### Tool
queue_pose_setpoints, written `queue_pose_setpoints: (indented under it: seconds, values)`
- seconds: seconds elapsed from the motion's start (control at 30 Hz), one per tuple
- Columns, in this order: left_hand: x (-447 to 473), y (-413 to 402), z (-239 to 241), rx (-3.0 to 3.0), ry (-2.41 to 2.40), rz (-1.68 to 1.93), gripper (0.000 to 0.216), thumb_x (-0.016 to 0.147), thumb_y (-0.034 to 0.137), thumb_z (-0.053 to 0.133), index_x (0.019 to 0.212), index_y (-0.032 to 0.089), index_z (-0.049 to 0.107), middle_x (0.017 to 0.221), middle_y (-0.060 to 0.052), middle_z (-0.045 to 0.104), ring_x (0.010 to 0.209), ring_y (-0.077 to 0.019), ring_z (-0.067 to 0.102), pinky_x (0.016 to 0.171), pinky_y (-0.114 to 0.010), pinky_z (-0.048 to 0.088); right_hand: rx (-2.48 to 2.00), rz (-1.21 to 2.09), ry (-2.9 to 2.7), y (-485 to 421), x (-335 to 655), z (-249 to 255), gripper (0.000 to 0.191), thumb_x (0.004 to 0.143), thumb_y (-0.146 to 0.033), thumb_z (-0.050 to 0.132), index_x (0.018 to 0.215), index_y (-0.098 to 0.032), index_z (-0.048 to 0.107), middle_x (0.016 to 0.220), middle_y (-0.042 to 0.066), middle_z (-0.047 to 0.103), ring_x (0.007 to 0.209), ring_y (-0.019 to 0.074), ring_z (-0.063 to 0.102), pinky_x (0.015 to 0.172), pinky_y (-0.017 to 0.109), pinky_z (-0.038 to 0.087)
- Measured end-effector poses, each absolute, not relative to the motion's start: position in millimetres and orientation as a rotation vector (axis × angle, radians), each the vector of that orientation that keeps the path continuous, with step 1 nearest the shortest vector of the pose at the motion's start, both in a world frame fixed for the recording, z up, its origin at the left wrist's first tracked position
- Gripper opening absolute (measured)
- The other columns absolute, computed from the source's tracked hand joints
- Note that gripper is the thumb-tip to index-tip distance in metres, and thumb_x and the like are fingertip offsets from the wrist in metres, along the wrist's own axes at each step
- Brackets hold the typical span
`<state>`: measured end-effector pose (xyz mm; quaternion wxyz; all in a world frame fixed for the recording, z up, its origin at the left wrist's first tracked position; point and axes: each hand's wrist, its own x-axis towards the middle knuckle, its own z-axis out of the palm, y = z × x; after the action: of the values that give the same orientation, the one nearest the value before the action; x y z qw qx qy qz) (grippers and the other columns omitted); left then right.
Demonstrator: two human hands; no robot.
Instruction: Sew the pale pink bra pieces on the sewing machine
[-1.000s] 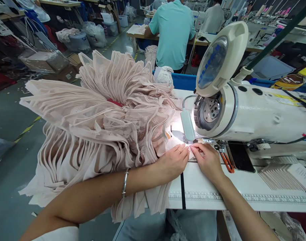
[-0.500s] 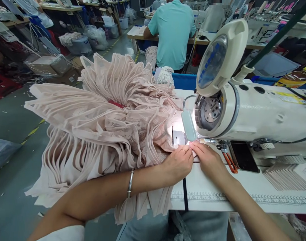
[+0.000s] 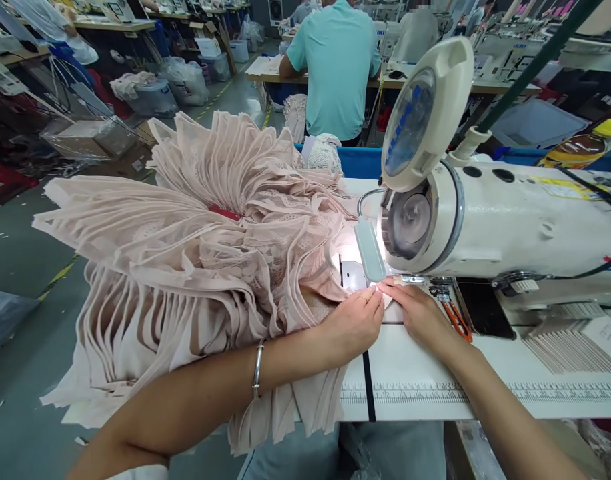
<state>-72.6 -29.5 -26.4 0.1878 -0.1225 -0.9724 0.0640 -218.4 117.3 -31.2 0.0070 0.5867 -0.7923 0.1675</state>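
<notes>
At the needle area of a white sewing machine (image 3: pixel 505 213), my left hand (image 3: pixel 353 323) pinches the edge of a pale pink fabric piece (image 3: pixel 393 312). My right hand (image 3: pixel 419 312) lies against the same fabric from the other side, its fingers pressed together on the edge. The fingertips of both hands nearly meet below a pale green lamp (image 3: pixel 369 250), and the needle itself is hidden. A big heap of pale pink lace garments (image 3: pixel 225 247) spreads over the table's left side, under and beyond my left forearm.
Orange-handled snips (image 3: pixel 455 320) and a dark phone-like slab (image 3: pixel 480 308) lie right of my right hand. Further right is a fanned stack of pale pieces (image 3: pixel 568 343). A printed ruler (image 3: pixel 535 395) runs along the table's front edge. A person in a turquoise shirt (image 3: pixel 338 67) sits ahead.
The machine's handwheel face looks smeared now, where its holes were sharp before. Both hands stay at the fabric with little movement. The whole view has shifted slightly.
</notes>
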Motion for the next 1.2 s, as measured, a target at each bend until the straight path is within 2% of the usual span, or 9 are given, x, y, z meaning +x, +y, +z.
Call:
queue_pose_setpoints:
  seconds: [0.17,0.47,0.73,0.97,1.1,1.2]
  values:
    - [-73,-33,-23,-0.341,-2.758,0.175,0.036,0.097,0.005,0.031,0.122,-0.003,0.055,0.119,-0.019,0.065,0.115,-0.0238,0.061,0.105,-0.038,0.042,1.792,0.532,-2.553,115,-216,-30,0.071,0.081,0.003,0.033,0.140,-0.033,0.052,0.129,0.002,0.065,0.117,0.0205,0.062,0.102,0.042,0.050]
    - [-74,-34,-21,-0.309,-2.760,0.143,0.036,0.098,0.006,0.030,0.122,-0.001,0.056,0.119,-0.017,0.066,0.113,-0.0232,0.062,0.103,-0.036,0.044,1.771,0.537,-2.583,111,-214,-28,0.067,0.082,0.001,0.034,0.137,-0.031,0.055,0.122,0.003,0.069,0.108,0.0223,0.066,0.099,0.043,0.052]
    - [-75,-36,-20,-0.304,-2.822,0.046,0.037,0.098,0.005,0.029,0.125,-0.001,0.052,0.121,-0.021,0.064,0.116,-0.0241,0.061,0.102,-0.039,0.045,1.759,0.502,-2.567,110,-213,-25,0.061,0.085,-0.002,0.034,0.135,-0.029,0.056,0.110,0.005,0.073,0.092,0.0198,0.069,0.075,0.032,0.057]
    - [-76,-39,-21,-0.308,-2.818,0.046,0.038,0.098,0.006,0.027,0.126,-0.001,0.051,0.123,-0.021,0.063,0.116,-0.0248,0.061,0.101,-0.040,0.046,1.734,0.476,-2.690,108,-212,-22,0.057,0.087,-0.006,0.034,0.133,-0.031,0.056,0.107,0.004,0.072,0.086,0.0205,0.068,0.066,0.030,0.052]
    - [-77,-39,-23,-0.288,-2.832,-0.015,0.037,0.097,0.005,0.029,0.126,0.000,0.050,0.125,-0.022,0.062,0.119,-0.0250,0.059,0.099,-0.040,0.047,1.707,0.470,-2.783,105,-211,-19,0.055,0.087,-0.007,0.034,0.130,-0.032,0.058,0.105,0.003,0.072,0.088,0.0217,0.066,0.071,0.031,0.051]
    - [-76,-40,-23,-0.291,-2.841,-0.035,0.037,0.096,0.004,0.029,0.127,0.001,0.050,0.125,-0.021,0.062,0.120,-0.0247,0.058,0.100,-0.041,0.047,1.718,0.480,-2.820,105,-211,-19,0.054,0.088,-0.007,0.034,0.130,-0.032,0.057,0.111,0.003,0.070,0.093,0.0225,0.065,0.080,0.034,0.050]
